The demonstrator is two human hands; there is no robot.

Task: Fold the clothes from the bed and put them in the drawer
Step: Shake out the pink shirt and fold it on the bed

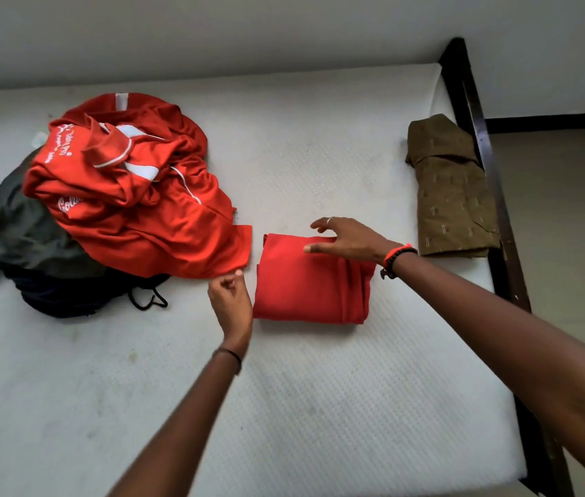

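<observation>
As the right hand (pixel 346 242) spreads above the folded garment (pixel 305 288), the left hand (pixel 231 299) curls empty beside heaped jerseys (pixel 133 195).

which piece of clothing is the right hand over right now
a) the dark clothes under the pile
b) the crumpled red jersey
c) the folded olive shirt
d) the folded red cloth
d: the right hand is spread over the far edge of the folded red cloth, well clear of the folded olive shirt off to its right.
</observation>
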